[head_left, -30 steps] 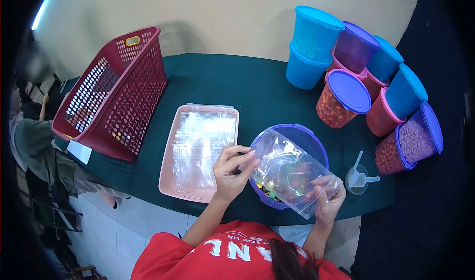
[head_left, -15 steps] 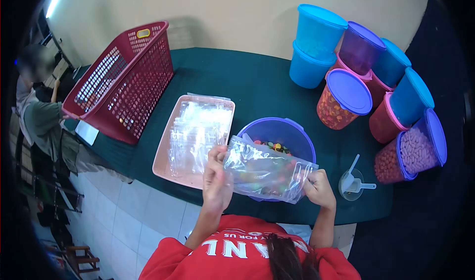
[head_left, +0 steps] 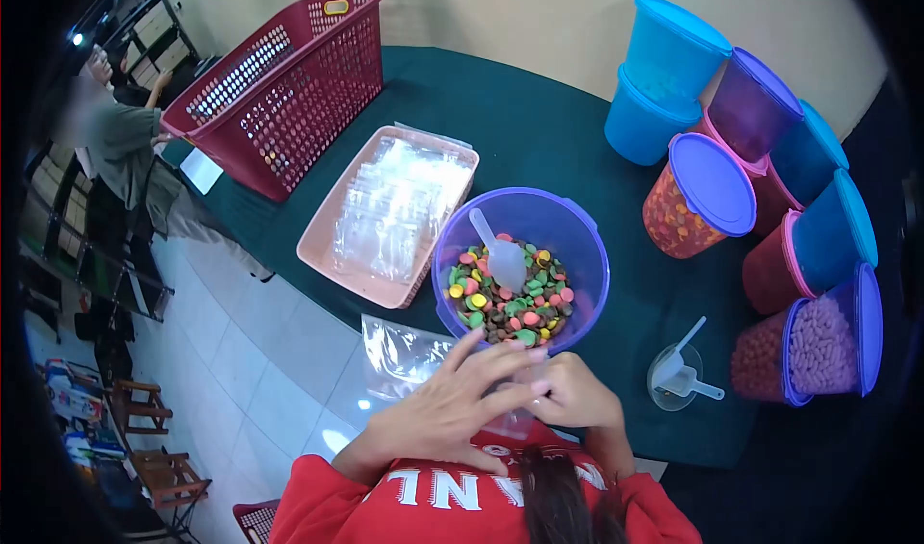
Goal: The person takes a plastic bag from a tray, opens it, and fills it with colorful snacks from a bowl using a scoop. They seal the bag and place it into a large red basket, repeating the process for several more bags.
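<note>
My left hand (head_left: 457, 400) is stretched out with its fingers spread, reaching across a clear plastic bag (head_left: 399, 356) toward my right hand. My right hand (head_left: 577, 395) is closed on the bag's near right end; the fingertips are partly hidden. The bag extends to the left, past the table's front edge. Just beyond both hands, a purple tub (head_left: 592, 289) holds brown, green, pink and yellow button-shaped candies (head_left: 520, 318). A white scoop (head_left: 505, 260) rests on the candies, handle tilted up to the left.
A pink tray (head_left: 313, 241) of clear bags stands left of the tub, a maroon basket (head_left: 318, 92) behind it. Stacked lidded containers (head_left: 679, 198) line the right side. A small bowl (head_left: 664, 390) holds scoops. Another person (head_left: 135, 150) stands at far left.
The bag has come down from in front of the tub toward my body, so the candies and scoop now show. My left hand has let its grip spread open; the view has shifted.
</note>
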{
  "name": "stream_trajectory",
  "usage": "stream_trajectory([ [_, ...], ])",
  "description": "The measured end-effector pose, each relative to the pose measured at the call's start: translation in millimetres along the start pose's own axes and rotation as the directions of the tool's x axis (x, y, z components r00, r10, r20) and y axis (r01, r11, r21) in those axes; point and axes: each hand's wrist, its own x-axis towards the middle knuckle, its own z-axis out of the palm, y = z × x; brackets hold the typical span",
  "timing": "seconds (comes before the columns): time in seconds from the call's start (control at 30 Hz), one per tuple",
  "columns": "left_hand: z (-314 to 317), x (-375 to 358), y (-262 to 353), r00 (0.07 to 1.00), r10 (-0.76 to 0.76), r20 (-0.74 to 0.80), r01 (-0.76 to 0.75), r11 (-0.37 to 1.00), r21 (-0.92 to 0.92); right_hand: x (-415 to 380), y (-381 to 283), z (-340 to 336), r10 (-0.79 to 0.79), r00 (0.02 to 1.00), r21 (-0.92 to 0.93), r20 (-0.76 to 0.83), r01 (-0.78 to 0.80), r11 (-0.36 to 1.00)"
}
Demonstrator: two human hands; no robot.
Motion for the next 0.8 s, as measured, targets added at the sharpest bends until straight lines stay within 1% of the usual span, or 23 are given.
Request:
stream_trajectory([
  [0.03, 5.1, 2.1, -0.6, 0.994, -0.094, 0.052, 0.089, 0.992, 0.091, -1.5, -1.7, 1.8, 0.008, 1.0, -0.026, 0.018, -0.007, 1.0],
  [0.07, 10.6, 0.6, -3.3, 0.994, -0.096, 0.049, 0.092, 0.991, 0.093, -2.7, -3.7, 1.8, 0.014, 0.999, -0.051, 0.033, -0.012, 0.999],
  [0.1, 16.2, -4.6, -6.5, 0.988, -0.154, 0.009, 0.154, 0.987, 0.041, -6.8, 0.2, 1.0, 0.075, 0.987, -0.071, 0.141, -0.066, 0.995],
  [0.13, 20.4, -9.3, -6.5, 0.977, -0.211, -0.028, 0.211, 0.977, -0.014, -8.0, 0.8, 0.5, 0.073, 0.987, -0.071, 0.14, -0.063, 0.995],
  [0.17, 22.4, -12.3, -2.8, 0.968, -0.246, -0.051, 0.246, 0.969, -0.001, -8.4, 0.2, 1.1, 0.08, 0.986, 0.02, 0.145, -0.084, 0.996],
  [0.2, 25.9, -14.5, -0.7, 0.967, -0.249, -0.051, 0.249, 0.968, 0.0, -9.5, -0.9, 3.6, 0.087, 0.984, 0.113, 0.152, -0.105, 0.988],
  [0.23, 29.5, -16.6, -1.1, 0.958, -0.274, -0.08, 0.275, 0.961, 0.001, -11.3, -0.7, 8.7, 0.159, 0.982, 0.179, 0.099, -0.175, 0.968],
  [0.27, 32.4, -18.5, -1.9, 0.948, -0.298, -0.11, 0.301, 0.954, 0.003, -12.0, -0.6, 14.5, 0.152, 0.983, 0.18, 0.1, -0.168, 0.969],
  [0.3, 35.9, -17.6, -3.3, 0.941, -0.306, -0.143, 0.312, 0.95, 0.024, -11.4, -0.3, 19.2, 0.205, 0.979, 0.178, 0.013, -0.204, 0.963],
  [0.33, 38.5, -17.1, -5.5, 0.942, -0.299, -0.151, 0.307, 0.951, 0.033, -9.9, -0.7, 21.5, 0.255, 0.964, 0.177, -0.076, -0.238, 0.955],
  [0.37, 41.1, -16.9, -8.2, 0.941, -0.289, -0.178, 0.297, 0.955, 0.018, -8.7, -4.0, 19.2, 0.221, 0.969, 0.149, -0.108, -0.204, 0.968],
  [0.4, 42.3, -17.0, -12.2, 0.939, -0.278, -0.204, 0.284, 0.959, 0.004, -5.1, -9.1, 14.9, 0.214, 0.97, 0.14, -0.115, -0.197, 0.97],
  [0.43, 41.1, -17.1, -16.8, 0.937, -0.213, -0.277, 0.215, 0.976, -0.025, -0.9, -16.5, 9.7, 0.2, 0.975, 0.152, -0.092, -0.185, 0.971],
  [0.47, 37.2, -17.7, -19.6, 0.938, -0.211, -0.274, 0.211, 0.977, -0.03, 3.4, -25.0, 4.4, 0.192, 0.979, 0.166, -0.068, -0.179, 0.97],
  [0.57, 15.7, -21.5, -28.7, 0.916, -0.137, -0.376, 0.063, 0.977, -0.202, 20.6, -43.2, -4.6, 0.106, 0.99, 0.046, -0.091, -0.102, 0.994],
  [0.63, 7.1, -28.3, -42.7, 0.919, -0.116, -0.377, 0.041, 0.979, -0.199, 29.8, -43.6, -2.9, 0.087, 0.99, 0.018, -0.114, -0.086, 0.996],
  [0.67, 2.5, -30.0, -49.4, 0.917, -0.103, -0.386, 0.027, 0.98, -0.195, 34.2, -38.7, 0.0, 0.113, 0.985, 0.046, -0.128, -0.107, 0.993],
  [0.7, -2.8, -30.5, -53.4, 0.91, -0.13, -0.393, 0.044, 0.974, -0.221, 39.1, -34.1, 2.4, 0.138, 0.98, 0.076, -0.142, -0.128, 0.989],
  [0.73, -7.5, -30.7, -58.7, 0.919, -0.121, -0.376, 0.036, 0.974, -0.225, 43.0, -30.6, 4.3, 0.146, 0.976, 0.079, -0.162, -0.135, 0.988],
  [0.8, -17.4, -30.0, -70.5, 0.948, -0.035, -0.318, -0.017, 0.987, -0.159, 49.8, -24.6, 5.3, 0.195, 0.974, 0.126, -0.117, -0.181, 0.975],
])
